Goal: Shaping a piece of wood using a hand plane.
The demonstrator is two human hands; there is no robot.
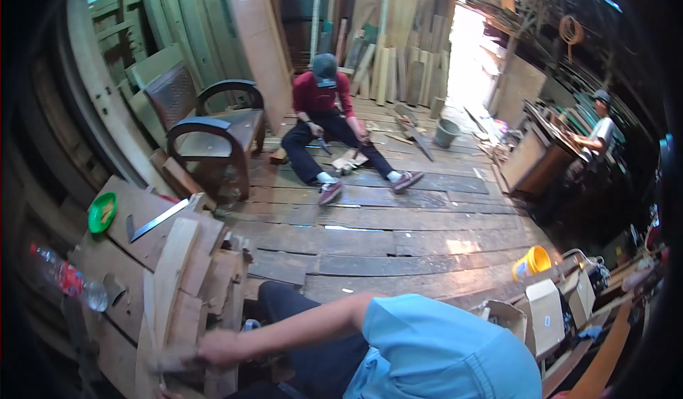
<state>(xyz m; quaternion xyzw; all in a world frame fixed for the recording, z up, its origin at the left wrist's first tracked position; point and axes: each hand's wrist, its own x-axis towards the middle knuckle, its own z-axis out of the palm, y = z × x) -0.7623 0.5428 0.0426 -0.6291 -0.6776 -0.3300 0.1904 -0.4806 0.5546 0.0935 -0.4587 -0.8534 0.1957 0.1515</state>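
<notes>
One blurred greyish tool [173, 360] is gripped by the right hand [222, 348] near a curved board [174, 264] on the bench [107, 256]; the left hand's [168, 394] grip cannot be told.

Dim int., doorway [467, 50] overexp., edges dk/warped.

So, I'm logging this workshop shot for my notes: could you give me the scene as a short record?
right hand: at the brown wooden work surface, apparently gripping something too blurred to identify
also on surface: long curved pale wooden piece, silver L-shaped metal square, round green plastic dish
seating: brown wooden armchair with dark curved arms
person ahead: red top, seated on the grey-brown plank floor
person at right: white top, beside a brown wooden cabinet
buckets: yellow plastic one, grey one
</notes>
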